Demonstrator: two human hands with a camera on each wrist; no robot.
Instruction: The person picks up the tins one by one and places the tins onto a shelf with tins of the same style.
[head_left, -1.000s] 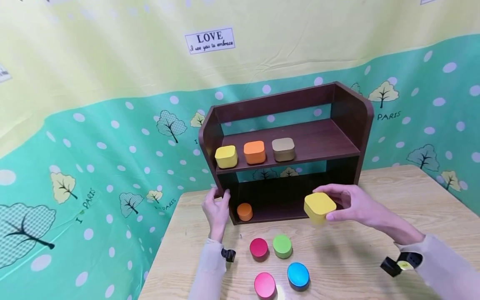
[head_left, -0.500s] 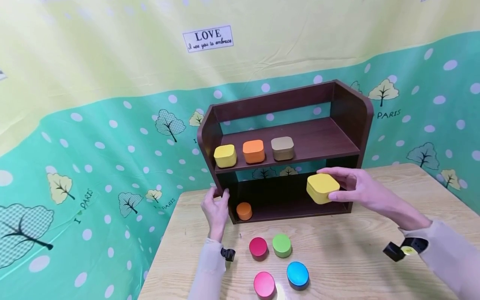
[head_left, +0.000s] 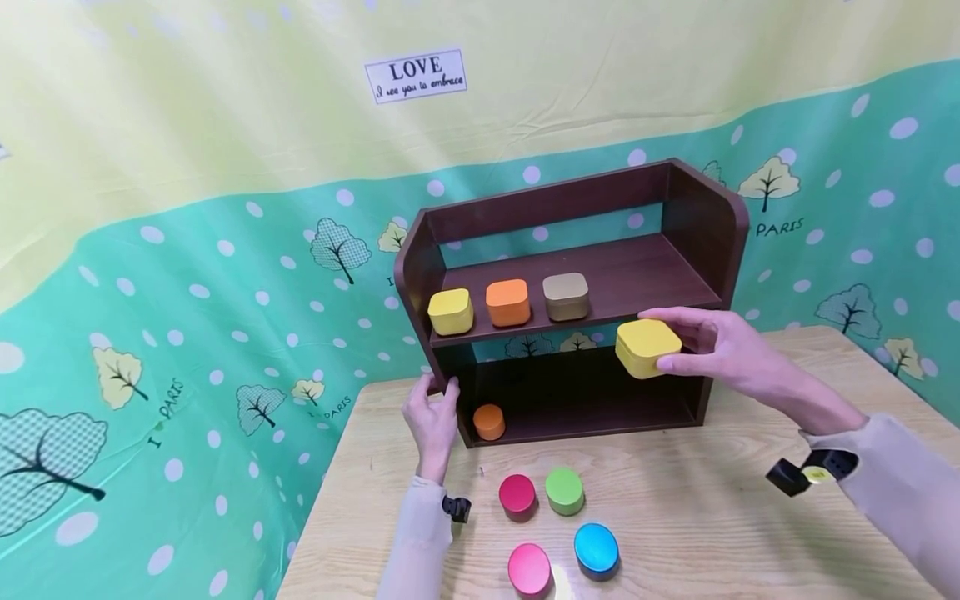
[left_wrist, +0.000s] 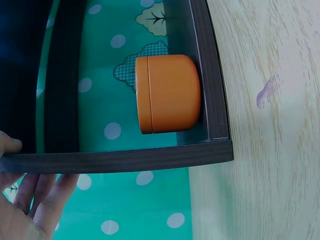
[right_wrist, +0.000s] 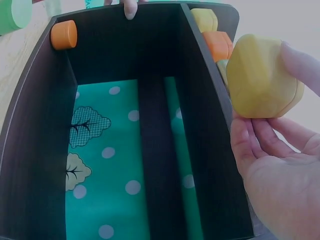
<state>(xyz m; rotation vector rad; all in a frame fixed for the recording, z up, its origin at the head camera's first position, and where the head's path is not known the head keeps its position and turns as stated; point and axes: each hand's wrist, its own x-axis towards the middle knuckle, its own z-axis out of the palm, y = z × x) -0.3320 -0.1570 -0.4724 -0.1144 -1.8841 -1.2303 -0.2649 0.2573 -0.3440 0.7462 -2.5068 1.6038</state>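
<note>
My right hand pinches a yellow square tin with rounded corners between thumb and fingers, in front of the upper board of a dark brown two-tier shelf. The right wrist view shows the same yellow tin beside the board's edge. On the upper board stand a yellow tin, an orange tin and a grey-brown tin in a row. My left hand grips the shelf's left side panel, thumb inside, fingers outside. A round orange tin stands in the lower tier near that panel.
On the wooden table before the shelf stand round tins: dark red, green, pink and blue. A patterned cloth hangs behind the table.
My right hand has lifted the yellow square tin from in front of the lower tier up towards the upper board. The left hand stays on the side panel.
</note>
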